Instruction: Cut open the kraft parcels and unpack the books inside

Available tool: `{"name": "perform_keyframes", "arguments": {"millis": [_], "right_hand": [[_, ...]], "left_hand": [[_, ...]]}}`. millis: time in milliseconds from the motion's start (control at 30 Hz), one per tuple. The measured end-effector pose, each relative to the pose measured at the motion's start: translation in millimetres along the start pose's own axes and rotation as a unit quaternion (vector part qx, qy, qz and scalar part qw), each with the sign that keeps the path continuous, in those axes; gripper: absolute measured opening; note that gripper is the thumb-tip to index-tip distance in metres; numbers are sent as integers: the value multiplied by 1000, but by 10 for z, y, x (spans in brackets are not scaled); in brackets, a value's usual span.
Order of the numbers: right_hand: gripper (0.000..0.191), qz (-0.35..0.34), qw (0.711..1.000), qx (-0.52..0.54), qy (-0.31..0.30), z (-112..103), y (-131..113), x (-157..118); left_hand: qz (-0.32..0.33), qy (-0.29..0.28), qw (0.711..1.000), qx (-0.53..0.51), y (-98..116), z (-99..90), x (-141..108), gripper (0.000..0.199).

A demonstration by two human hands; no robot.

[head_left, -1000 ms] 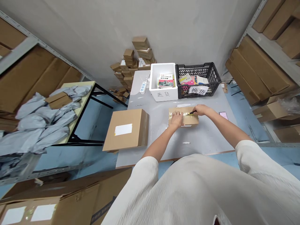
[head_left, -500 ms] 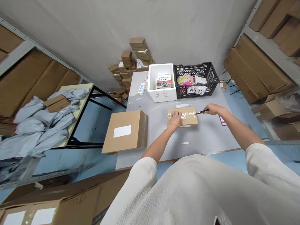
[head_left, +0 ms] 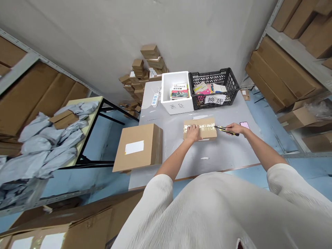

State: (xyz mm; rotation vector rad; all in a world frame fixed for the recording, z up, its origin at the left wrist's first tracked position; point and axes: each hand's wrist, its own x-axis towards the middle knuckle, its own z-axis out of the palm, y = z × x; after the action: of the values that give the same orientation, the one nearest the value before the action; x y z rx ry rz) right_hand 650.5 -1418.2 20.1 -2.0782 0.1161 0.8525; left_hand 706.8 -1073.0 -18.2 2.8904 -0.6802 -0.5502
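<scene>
1. Small taped carton [head_left: 206, 128] on the counter [head_left: 178, 162], label side not readable; all places below taken from this carton
2. Hands: left hand [head_left: 192, 132] unclenched, fingers bent and resting on the carton's left part; right hand [head_left: 234, 129] grasping a utility knife [head_left: 227, 130] off the carton's right end, tip pointing back at the carton
3. Cut risk: left fingers lie on or close to the line of the shiny tape [head_left: 209, 125]; a blade running leftward along it could reach them, likely cause being too much push or a sudden give in the tape
4. Blade length too small to make out, likewise whether the tip touches the carton; if it is out far, a deep stroke might score whatever lies inside
5. Carton held by one palm only, on its left part; sideways force at the right end could swivel it, sending the blade astray
6. Phone [head_left: 244, 125] to the right of the carton, just beside the right wrist; a wide backswing could knock or scratch it
7. Large carton [head_left: 137, 145] to the left of the small one, seemingly overhanging the counter's edge; a bump from the left elbow might tip it off
</scene>
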Motion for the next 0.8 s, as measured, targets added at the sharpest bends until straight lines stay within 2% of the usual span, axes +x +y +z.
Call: {"name": "perform_keyframes", "arguments": {"millis": [200, 333, 533, 800], "right_hand": [[50, -11, 1000, 7, 2, 67, 61, -41], [49, -7, 998, 54, 8, 160, 180, 19], [42, -5, 997, 75, -29, 271, 200, -35], [35, 7, 992, 120, 43, 284, 113, -82]], "left_hand": [[1, -10, 1000, 26, 10, -38, -15, 82], [-1, -16, 999, 30, -1, -34, -16, 81], [5, 1, 999, 33, -52, -27, -92, 70], [13, -5, 999, 52, -181, -50, -359, 61]]}}
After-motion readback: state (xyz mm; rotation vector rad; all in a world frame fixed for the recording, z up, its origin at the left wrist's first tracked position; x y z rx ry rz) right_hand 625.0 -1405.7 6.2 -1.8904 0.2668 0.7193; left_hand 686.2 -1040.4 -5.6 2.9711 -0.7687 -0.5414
